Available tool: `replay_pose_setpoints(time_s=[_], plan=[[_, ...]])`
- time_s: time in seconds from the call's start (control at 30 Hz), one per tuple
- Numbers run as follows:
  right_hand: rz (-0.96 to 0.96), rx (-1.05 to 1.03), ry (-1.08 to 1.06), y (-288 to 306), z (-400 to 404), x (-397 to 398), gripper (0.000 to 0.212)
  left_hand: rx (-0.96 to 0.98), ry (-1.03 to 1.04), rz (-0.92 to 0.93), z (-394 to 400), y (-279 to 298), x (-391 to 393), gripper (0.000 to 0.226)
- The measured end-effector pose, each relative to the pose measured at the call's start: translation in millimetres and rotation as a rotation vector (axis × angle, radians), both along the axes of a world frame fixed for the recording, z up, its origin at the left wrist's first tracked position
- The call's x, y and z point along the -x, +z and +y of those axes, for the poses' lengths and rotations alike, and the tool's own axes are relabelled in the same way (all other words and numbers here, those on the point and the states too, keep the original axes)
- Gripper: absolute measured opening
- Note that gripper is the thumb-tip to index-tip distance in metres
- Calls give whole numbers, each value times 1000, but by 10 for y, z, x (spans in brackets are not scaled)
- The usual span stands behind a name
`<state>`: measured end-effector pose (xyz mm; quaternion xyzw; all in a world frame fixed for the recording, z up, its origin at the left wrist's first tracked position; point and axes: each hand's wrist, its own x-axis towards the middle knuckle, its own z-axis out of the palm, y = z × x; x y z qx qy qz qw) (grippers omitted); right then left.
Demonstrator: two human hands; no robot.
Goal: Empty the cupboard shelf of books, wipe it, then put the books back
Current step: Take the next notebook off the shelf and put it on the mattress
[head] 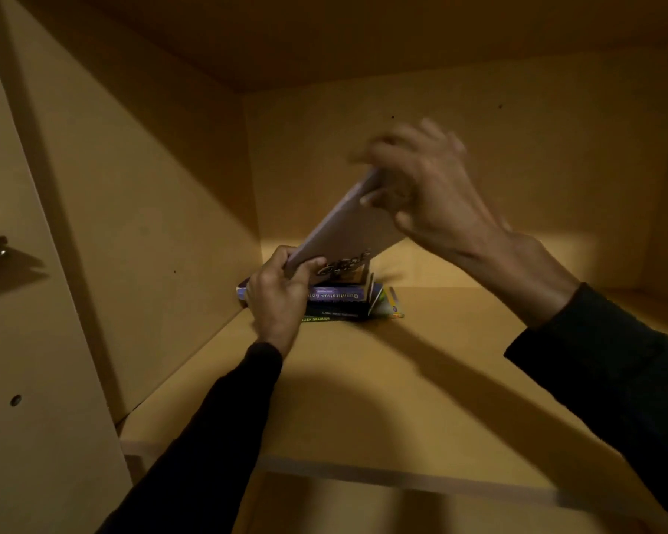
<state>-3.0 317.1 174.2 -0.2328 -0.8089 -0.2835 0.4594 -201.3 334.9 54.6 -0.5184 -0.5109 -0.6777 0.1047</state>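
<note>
One pale book [344,225] held tilted above a small stack of books [336,302], long axis slanting from lower left up to upper right, lower corner close over the stack, contact not discernible. Stack lying flat in the back left corner of the cupboard shelf [363,398], against the left wall [151,225], spines facing forward.

Left hand [278,298] pinching the book's lower left corner, thumb on the front cover, fingers behind; also the hand nearer the stack, directly in front of its left end. Right hand [429,194] at the book's upper right end, fingers spread and loosely curled about the top edge, blurred, so firmness of hold not determinable.

Book thus spanned between both hands, directly ahead, deep in the shelf; any lowering or lifting turning on the low left corner as pivot.

Left end of the stack hidden behind the left hand; number of books in it unclear. Cover lettering on the tilted book illegible; lower spine titles only partly readable. Right part of the shelf cut off by the right sleeve [614,371]; no cloth visible.
</note>
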Motion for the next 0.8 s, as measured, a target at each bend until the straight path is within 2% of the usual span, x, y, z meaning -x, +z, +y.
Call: replay_pose_setpoints(time_s=[0.07, 0.13, 0.2, 0.3, 0.37, 0.47, 0.5, 0.6, 0.8], plan=[[116, 93, -43, 72, -6, -150, 79, -38, -76, -56, -90, 92, -104, 18], [277, 217, -62, 68, 10, -348, 98, -69, -195, -147, -192, 199, -182, 19], [448, 339, -66, -48, 41, -561, 105, -86, -330, -254, -288, 322, -241, 14], [601, 702, 9, -365, 81, -730, 108, -102, -483, -328, -472, 484, -349, 11], [626, 934, 196, -537, 74, -764, 100, -79, -606, -374, -598, 529, -455, 13], [634, 1039, 423, -684, -11, -750, 48, 38, -752, -473, -739, 500, -646, 17], [685, 1043, 472, -700, -64, -737, 39, 77, -792, -496, -769, 476, -696, 18], [826, 1056, 563, -737, -173, -776, 26, 189, -861, -498, -849, 390, -783, 19], [747, 1167, 485, -990, -397, -915, 22, 332, -768, -473, -1004, 131, -880, 25]])
